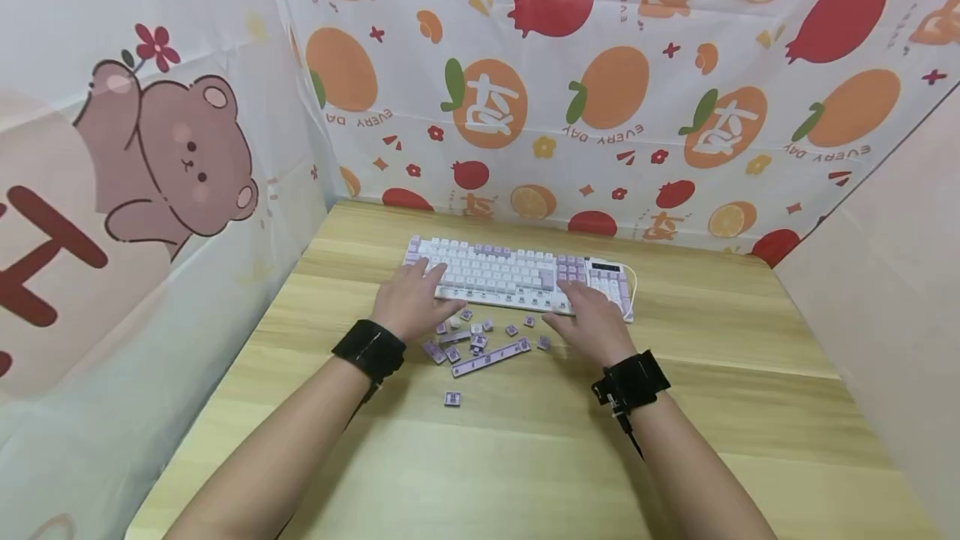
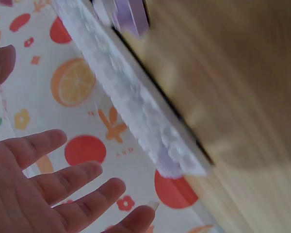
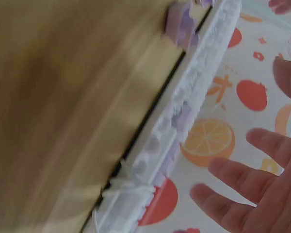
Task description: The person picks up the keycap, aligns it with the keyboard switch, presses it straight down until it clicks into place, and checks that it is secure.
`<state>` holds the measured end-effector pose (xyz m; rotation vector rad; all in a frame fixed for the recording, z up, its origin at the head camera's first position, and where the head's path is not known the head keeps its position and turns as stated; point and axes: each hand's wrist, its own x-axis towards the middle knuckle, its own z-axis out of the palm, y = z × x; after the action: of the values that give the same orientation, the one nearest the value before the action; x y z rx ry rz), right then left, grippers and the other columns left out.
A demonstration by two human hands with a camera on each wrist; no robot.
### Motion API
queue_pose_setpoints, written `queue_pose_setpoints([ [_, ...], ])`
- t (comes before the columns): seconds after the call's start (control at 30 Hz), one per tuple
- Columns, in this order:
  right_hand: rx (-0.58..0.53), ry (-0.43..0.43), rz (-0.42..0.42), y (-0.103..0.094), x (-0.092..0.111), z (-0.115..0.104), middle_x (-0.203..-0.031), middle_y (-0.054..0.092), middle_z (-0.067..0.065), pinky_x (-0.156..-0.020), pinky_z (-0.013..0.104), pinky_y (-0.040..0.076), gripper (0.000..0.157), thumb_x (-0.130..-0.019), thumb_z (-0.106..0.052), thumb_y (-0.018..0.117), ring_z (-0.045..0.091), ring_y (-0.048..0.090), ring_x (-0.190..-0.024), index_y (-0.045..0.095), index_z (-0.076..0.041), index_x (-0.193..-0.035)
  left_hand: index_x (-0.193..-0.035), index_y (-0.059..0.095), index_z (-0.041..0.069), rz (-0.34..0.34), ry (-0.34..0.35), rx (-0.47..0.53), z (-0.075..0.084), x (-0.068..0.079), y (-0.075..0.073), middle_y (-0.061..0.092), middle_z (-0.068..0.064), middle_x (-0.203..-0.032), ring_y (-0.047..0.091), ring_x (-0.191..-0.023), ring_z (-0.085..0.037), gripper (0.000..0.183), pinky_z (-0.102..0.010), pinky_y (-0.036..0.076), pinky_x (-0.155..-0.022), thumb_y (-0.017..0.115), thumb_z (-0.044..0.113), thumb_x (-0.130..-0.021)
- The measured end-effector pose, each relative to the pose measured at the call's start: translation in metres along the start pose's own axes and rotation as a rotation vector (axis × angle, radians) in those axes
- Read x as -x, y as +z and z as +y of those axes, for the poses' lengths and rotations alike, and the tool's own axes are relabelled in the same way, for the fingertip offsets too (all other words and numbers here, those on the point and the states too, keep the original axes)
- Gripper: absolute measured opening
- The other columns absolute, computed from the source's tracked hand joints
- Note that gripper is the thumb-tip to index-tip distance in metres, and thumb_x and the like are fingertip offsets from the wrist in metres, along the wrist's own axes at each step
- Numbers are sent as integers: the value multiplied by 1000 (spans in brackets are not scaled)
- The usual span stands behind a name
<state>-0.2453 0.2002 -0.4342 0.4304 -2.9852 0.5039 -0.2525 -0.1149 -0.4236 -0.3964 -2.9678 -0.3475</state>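
Observation:
A white and lilac keyboard point(image 1: 487, 272) lies across the back of the table, with bare switches showing along its front row. My left hand point(image 1: 405, 304) spreads its fingers over the keyboard's left end, holding nothing. The right hand point(image 1: 596, 325) reaches toward the number-pad side, its fingers apart and nothing in them. Both wrist views show straight, spread fingers point(image 2: 77, 182) above the keyboard. Between the hands, in front of the keyboard, lie several loose purple keycaps point(image 1: 452, 354) and a long purple spacebar point(image 1: 491, 357). One keycap point(image 1: 452, 399) sits apart, nearer to me.
A white cable point(image 1: 635, 273) curves around the keyboard's right end. The wooden table point(image 1: 525, 473) meets a fruit-print curtain point(image 1: 555, 148) at the back and a bear-print curtain point(image 1: 45, 390) on the left. Black bands point(image 1: 371, 350) with cameras sit on both wrists.

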Motion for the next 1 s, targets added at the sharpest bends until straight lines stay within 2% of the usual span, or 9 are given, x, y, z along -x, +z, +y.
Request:
queue_pose_setpoints([
  [0.17,-34,-48,-43,8,0,-10,-139,57,13,-103,53,44,57,-94,-44,62,33,53,-129,53,-14,-142,-134,58,11,-41,31,25,8,3,9,60,-17,-131,60,-117,-37,67,-56,53,-88,59,60,-89],
  [0.23,-49,-65,-61,11,2,-15,-135,60,13,-100,52,47,52,-94,-40,63,32,56,-124,56,-14,-139,-127,63,11,-51,47,27,10,5,14,66,-14,-119,65,-102,-32,59,-49,56,-77,61,56,-90],
  [0.37,-37,-122,-61,18,5,-24,-123,65,11,-95,48,50,44,-92,-32,67,29,61,-113,62,-13,-131,-118,68,12,-70,80,51,14,9,19,71,-8,-105,67,-88,-24,47,-40,56,-67,66,48,-89],
  [0.47,-5,-187,-39,25,5,-29,-114,67,8,-89,44,51,39,-89,-28,70,26,62,-103,66,-14,-125,-116,70,14,-73,106,77,20,11,22,72,-6,-106,67,-91,-24,41,-41,56,-69,69,43,-87],
  [0.6,21,-315,-9,34,3,-37,-108,68,5,-86,38,51,31,-88,-24,72,23,62,-97,71,-14,-117,-113,72,15,-55,144,89,28,12,24,72,-4,-107,67,-94,-23,36,-39,56,-71,71,38,-86],
  [0.77,16,-457,-13,39,3,-49,-101,70,0,-87,34,51,23,-85,-16,74,18,62,-94,75,-14,-108,-109,73,16,-87,177,91,38,14,25,70,-2,-99,63,-83,-17,31,-32,51,-62,72,37,-86],
  [0.87,-1,-490,-64,39,4,-55,-93,70,-1,-81,32,49,20,-83,-13,75,14,60,-85,76,-12,-103,-106,74,17,-127,179,113,42,16,26,70,0,-100,61,-81,-14,26,-29,49,-61,72,36,-87],
  [1.0,-14,-464,-127,41,5,-59,-88,69,-1,-82,32,47,18,-82,-11,76,12,57,-78,77,-12,-100,-103,74,18,-142,183,138,46,20,25,69,2,-96,58,-76,-11,23,-28,47,-62,73,34,-87],
])
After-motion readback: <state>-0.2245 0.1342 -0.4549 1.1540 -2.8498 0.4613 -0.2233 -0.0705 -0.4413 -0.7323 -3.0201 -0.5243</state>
